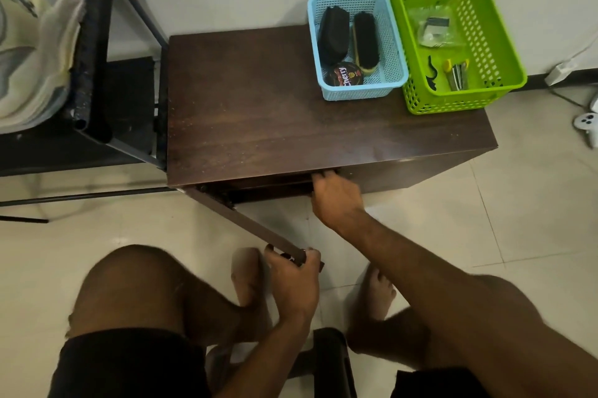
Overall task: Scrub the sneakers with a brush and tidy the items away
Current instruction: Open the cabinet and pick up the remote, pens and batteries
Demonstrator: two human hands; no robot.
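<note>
Sneakers are not seen, brushes lie in the blue basket, while the cabinet door is grasped by the left grip and the right grip's clench cannot be told.

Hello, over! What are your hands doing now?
Left hand grips the open cabinet door. Right hand reaches inside the cabinet. Brushes in the blue basket. No sneakers in view.
</note>
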